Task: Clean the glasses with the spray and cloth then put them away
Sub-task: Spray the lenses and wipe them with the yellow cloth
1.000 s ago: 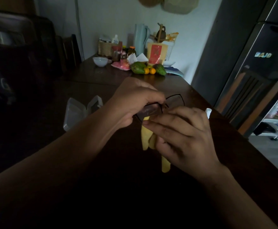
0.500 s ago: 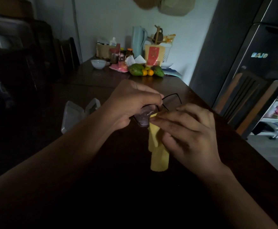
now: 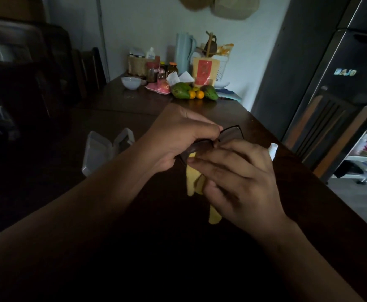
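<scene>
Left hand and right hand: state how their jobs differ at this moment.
The left hand grips the glasses by the frame, steadying them; the right hand pinches the yellow cloth against a lens. The left hand sits farther from the camera, the right hand nearer. Both are raised above the dark table.

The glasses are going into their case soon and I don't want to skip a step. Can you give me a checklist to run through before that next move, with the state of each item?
1. Glasses held securely: ok, the left hand grips the frame.
2. Cloth on a lens: ok, the right hand pinches the yellow cloth against the lens nearest the left hand.
3. Other lens wiped: cannot tell, it shows bare past the hands.
4. Case ready: ok, it lies open on the table, left of the hands.
5. Spray bottle out of the way: ok, it stands behind the right hand.
6. Lenses clean: cannot tell, the picture is too dark.
</scene>
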Action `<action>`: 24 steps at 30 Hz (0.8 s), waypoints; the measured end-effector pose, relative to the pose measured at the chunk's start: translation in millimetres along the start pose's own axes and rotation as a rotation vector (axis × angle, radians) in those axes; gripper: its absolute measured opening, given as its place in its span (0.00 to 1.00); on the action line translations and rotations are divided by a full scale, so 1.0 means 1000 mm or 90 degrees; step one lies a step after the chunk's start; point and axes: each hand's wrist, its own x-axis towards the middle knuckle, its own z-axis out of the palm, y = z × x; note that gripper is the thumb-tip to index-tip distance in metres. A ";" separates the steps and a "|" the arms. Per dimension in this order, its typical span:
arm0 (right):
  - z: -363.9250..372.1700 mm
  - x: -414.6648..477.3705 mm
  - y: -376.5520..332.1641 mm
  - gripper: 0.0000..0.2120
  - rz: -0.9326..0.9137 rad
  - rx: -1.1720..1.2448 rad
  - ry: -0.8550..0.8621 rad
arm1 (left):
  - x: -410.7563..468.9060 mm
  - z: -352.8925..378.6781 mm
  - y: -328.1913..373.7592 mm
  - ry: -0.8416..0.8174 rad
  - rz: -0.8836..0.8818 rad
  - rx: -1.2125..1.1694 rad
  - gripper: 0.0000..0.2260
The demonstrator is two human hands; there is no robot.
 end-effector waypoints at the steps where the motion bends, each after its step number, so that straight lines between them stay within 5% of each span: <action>1: -0.002 -0.001 0.001 0.13 -0.008 -0.001 0.000 | 0.000 0.000 0.000 0.000 0.002 0.003 0.07; 24: -0.002 -0.002 0.001 0.16 -0.012 -0.037 -0.015 | 0.000 -0.003 0.003 0.037 -0.001 0.015 0.07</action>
